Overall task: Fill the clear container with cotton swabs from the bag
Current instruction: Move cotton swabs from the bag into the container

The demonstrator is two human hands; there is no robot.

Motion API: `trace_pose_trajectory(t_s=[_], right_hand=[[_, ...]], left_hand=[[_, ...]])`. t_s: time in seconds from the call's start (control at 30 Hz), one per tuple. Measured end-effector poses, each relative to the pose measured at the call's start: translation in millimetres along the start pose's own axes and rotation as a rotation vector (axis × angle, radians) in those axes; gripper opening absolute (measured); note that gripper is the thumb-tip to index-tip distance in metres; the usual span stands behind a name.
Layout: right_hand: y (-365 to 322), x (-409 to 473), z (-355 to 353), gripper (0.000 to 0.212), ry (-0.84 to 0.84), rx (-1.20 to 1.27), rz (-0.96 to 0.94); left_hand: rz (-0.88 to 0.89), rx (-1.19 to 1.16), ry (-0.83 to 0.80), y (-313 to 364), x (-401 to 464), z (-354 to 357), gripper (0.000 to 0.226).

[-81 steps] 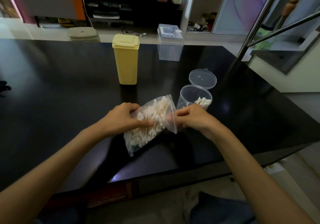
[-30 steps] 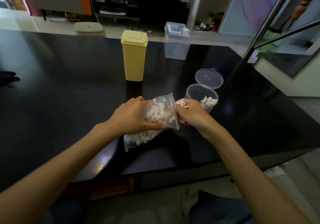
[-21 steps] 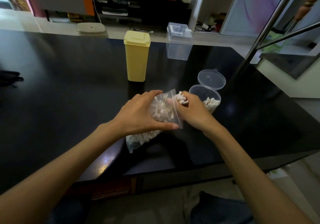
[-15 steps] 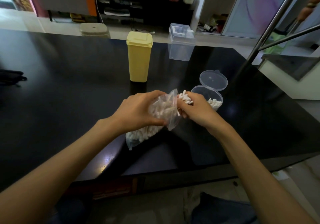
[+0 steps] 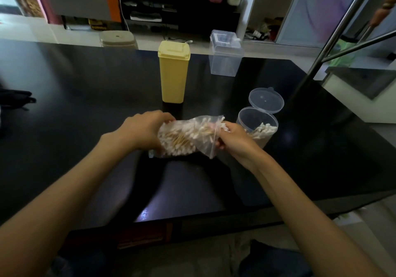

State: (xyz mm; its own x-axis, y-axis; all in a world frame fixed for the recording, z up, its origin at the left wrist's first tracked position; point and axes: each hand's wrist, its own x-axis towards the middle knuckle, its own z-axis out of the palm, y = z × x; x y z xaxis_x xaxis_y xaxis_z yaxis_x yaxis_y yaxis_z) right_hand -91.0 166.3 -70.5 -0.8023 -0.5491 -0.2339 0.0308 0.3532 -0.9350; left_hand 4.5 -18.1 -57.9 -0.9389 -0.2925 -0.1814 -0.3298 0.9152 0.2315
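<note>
A clear zip bag (image 5: 188, 137) full of cotton swabs lies sideways above the black table (image 5: 85, 109), its mouth turned right. My left hand (image 5: 143, 130) grips the bag's closed end. My right hand (image 5: 232, 136) pinches a bunch of swabs (image 5: 224, 124) at the bag's mouth. Just right of it stands the round clear container (image 5: 258, 126), partly filled with swabs, its hinged lid (image 5: 266, 100) flipped open behind it.
A tall yellow lidded box (image 5: 173, 72) stands behind the bag. A clear square box (image 5: 225, 56) sits at the table's far edge. A metal pole (image 5: 334, 34) slants up at the right. A dark object (image 5: 15, 99) lies at the left edge.
The bag has been lifted and turned from slanting down to lying sideways, mouth toward the container. My right hand stayed at the mouth, holding swabs.
</note>
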Motion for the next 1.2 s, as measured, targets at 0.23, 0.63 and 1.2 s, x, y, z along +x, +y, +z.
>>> trace_pose_trajectory(t_s=[0.23,0.63,1.2], right_hand=[[0,1,1,0.025,0.037,-0.055,0.003],[3,0,-5,0.029,0.042,-0.1,-0.044],[-1,8,0,0.027,-0.138,0.138,0.16]], left_hand=[[0.337,-0.167,0.279,42,-9,14,0.096],[0.246,-0.249,0.259,38,7,35,0.076],[0.254,-0.271,0.342,41,4,38,0.064]])
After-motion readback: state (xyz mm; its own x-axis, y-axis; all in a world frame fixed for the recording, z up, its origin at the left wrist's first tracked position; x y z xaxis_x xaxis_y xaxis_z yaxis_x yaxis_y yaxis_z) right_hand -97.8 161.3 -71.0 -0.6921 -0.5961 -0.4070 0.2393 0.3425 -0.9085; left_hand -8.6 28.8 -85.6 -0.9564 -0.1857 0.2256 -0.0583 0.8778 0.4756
